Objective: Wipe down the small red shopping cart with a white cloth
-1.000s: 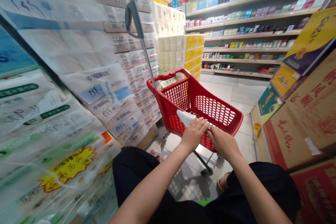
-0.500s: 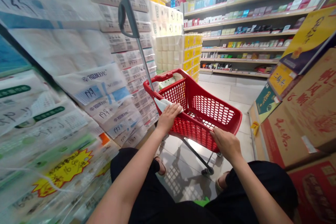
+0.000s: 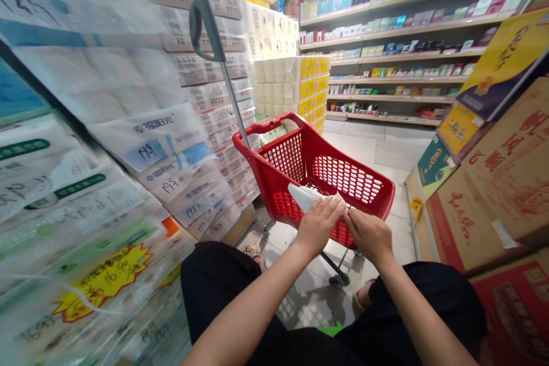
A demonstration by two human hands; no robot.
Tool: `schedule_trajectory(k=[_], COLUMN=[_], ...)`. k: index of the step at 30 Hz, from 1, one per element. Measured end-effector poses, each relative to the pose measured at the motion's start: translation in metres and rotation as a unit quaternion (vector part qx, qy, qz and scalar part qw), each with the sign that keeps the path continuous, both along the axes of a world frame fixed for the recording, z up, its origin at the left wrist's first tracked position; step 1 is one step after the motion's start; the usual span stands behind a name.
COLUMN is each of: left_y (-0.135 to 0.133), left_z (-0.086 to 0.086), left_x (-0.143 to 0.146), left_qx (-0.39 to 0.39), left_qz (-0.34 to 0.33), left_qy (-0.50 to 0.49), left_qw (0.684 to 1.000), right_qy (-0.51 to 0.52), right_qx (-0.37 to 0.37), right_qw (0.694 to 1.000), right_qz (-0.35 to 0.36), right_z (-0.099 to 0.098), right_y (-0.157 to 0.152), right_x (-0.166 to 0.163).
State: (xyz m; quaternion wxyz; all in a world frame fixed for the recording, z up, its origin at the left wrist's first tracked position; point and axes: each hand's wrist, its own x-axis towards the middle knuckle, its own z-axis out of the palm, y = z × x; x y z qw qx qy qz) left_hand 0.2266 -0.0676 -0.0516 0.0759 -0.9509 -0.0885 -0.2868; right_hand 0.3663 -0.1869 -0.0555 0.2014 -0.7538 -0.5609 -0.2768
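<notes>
Cart: red perforated-plastic shopping cart (image 3: pixel 326 146), upright on the floor; long axis runs slantwise, handle end at far left, front end pointing right and nearer the wearer.
Cloth: white thin folded cloth (image 3: pixel 302 197) (paper or fabric, can't tell), on the cart's near long rim, toward the front corner; long axis follows the rim, pointed end toward the handle.
Left hand: left hand (image 3: pixel 319 222) laid over cloth and rim, fingers together; thumb hidden, can't tell if it's clamped.
Right hand: right hand (image 3: pixel 371 235) gripping the near rim, just beside the left fingertips, nearer the front corner.
Packs: white plastic-wrapped tissue packs (image 3: pixel 150 126) read "幸福阳光", handwritten "199".
Price tag: yellow red-edged starburst tag (image 3: pixel 103 280), "16.90".
Boxes: brown cardboard boxes (image 3: pixel 514 177), red "风顺".
</notes>
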Motion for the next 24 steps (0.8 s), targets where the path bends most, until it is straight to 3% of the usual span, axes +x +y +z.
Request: schedule_trajectory(k=[5,9,12,18,24], left_y=[0.032,0.077,0.095,0.067,0.03], left_z=[0.013,0.024,0.028,0.018,0.009], left_x=[-0.014,-0.035,-0.044,-0.025,-0.006], left_qx=[0.031,0.026,0.023,0.007,0.016], left_qz=[-0.013,0.054,0.092,0.081,0.071], left_qy=[0.035,0.029,0.02,0.008,0.007], left_qw=[0.999,0.998,0.995,0.997,0.997], right_qy=[0.002,0.005,0.011,0.007,0.007], right_qx=[-0.005,-0.01,-0.02,-0.033,-0.063], right_qw=[1.0,1.0,0.999,0.999,0.998], right_qz=[0.0,-0.015,-0.028,-0.018,-0.014], right_z=[0.001,0.0,0.0,0.02,0.03], right_y=[-0.006,-0.006,-0.006,-0.003,0.038], right_x=[0.009,0.015,0.018,0.004,-0.031])
